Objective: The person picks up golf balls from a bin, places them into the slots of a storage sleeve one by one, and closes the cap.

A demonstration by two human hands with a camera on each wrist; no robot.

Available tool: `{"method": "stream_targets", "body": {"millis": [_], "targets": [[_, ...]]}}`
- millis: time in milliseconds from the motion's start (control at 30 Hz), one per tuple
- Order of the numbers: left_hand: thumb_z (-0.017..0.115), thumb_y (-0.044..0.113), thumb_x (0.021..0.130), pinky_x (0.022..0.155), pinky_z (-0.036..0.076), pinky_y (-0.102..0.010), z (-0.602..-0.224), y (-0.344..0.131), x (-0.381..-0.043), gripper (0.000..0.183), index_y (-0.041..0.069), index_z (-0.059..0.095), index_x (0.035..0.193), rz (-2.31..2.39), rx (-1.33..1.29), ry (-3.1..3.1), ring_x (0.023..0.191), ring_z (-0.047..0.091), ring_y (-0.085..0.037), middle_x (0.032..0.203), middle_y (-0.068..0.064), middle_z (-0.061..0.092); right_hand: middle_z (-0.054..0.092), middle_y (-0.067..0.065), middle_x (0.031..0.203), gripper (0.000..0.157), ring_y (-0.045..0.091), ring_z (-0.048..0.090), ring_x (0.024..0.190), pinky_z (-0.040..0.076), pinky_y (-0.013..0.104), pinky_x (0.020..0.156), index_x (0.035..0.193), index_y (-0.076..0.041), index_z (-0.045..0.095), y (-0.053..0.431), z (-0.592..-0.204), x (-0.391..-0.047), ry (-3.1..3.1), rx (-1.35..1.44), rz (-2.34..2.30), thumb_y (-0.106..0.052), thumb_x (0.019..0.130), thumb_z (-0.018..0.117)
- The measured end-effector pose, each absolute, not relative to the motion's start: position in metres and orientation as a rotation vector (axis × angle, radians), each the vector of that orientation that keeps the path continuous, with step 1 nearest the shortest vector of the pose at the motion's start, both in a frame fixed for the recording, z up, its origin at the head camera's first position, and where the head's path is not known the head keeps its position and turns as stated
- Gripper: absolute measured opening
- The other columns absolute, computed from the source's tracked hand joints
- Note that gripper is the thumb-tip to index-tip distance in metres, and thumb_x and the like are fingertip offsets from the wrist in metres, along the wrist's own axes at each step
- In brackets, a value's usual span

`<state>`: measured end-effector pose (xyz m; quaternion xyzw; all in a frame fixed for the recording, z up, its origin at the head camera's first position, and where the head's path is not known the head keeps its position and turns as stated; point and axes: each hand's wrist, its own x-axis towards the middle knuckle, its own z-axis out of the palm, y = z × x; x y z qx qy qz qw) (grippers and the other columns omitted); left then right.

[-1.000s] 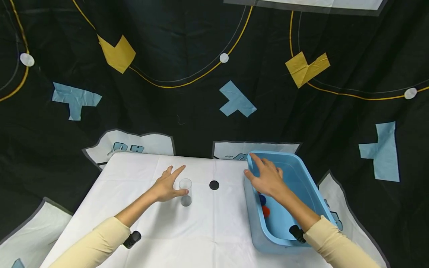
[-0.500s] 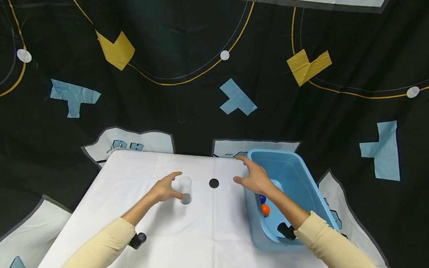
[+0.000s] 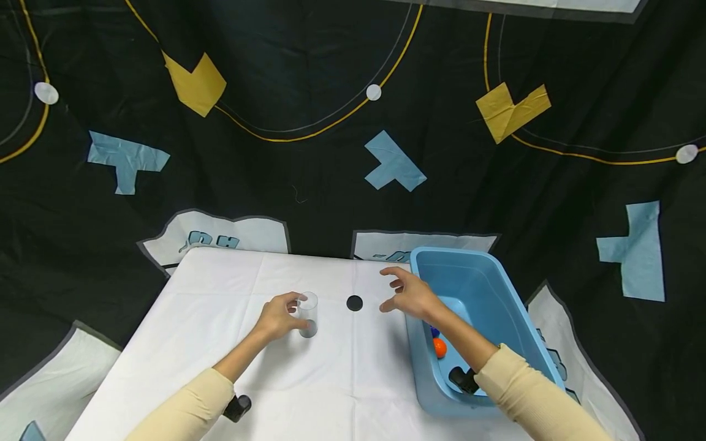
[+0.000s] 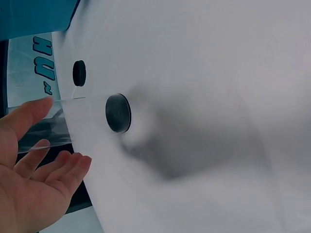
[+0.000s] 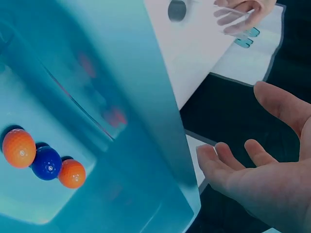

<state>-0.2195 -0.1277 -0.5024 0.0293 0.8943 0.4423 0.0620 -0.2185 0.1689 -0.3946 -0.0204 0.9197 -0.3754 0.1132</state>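
My left hand (image 3: pixel 281 317) holds its thumb and fingers around a clear cup (image 3: pixel 312 310), which looks upright on the white table. In the left wrist view the thumb and index finger lie on opposite sides of the cup (image 4: pixel 46 127); how firmly they press cannot be seen. A black disc (image 4: pixel 118 113) is at the cup's lower end. Over the left rim of the blue tub (image 3: pixel 417 367) hovers my right hand (image 3: pixel 415 298), fingers loosely bent with nothing in them. Golf balls lie in the tub: a blue one (image 5: pixel 46 163) between two orange ones (image 5: pixel 19 148).
Another black disc (image 3: pixel 355 302) lies flat on the white table (image 3: pixel 331 380), between the cup and the tub. Behind the table hangs a black cloth (image 3: pixel 309 202) with blue and yellow patches. Both wrists wear small black cameras.
My left hand has closed in on the cup from its left, its fingers bending around it. My right hand has moved left from over the tub towards its left rim. The cup stays put.
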Motion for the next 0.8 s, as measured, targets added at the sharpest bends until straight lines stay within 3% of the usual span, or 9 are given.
{"method": "stream_targets", "body": {"millis": [433, 600, 800], "targets": [[0.087, 0.016, 0.071, 0.092, 0.055, -0.05, -0.501, -0.124, -0.225, 0.044, 0.005, 0.072, 0.112, 1.317, 0.073, 2.782, 0.113, 0.066, -0.037, 0.117, -0.014, 0.074, 0.063, 0.019, 0.135, 0.069, 0.036, 0.06, 0.122, 0.055, 0.055, 0.093, 0.141, -0.015, 0.058, 0.171, -0.396, -0.221, 2.679, -0.057, -1.142, -0.012, 0.076, 0.081], [0.084, 0.013, 0.07, 0.091, 0.055, -0.05, -0.488, -0.119, -0.229, 0.043, 0.004, 0.066, 0.108, 1.311, 0.106, 2.78, 0.112, 0.065, -0.036, 0.116, -0.017, 0.072, 0.062, 0.019, 0.136, 0.07, 0.037, 0.06, 0.123, 0.054, 0.056, 0.094, 0.143, -0.014, 0.056, 0.177, -0.391, -0.223, 2.676, -0.055, -1.149, -0.014, 0.077, 0.081], [0.08, 0.009, 0.07, 0.081, 0.058, -0.041, -0.473, -0.115, -0.231, 0.042, 0.008, 0.058, 0.105, 1.306, 0.156, 2.727, 0.104, 0.07, -0.035, 0.111, -0.02, 0.074, 0.061, 0.02, 0.135, 0.067, 0.037, 0.059, 0.122, 0.053, 0.055, 0.097, 0.144, -0.013, 0.055, 0.184, -0.383, -0.227, 2.656, -0.058, -1.186, -0.017, 0.081, 0.079]]}}
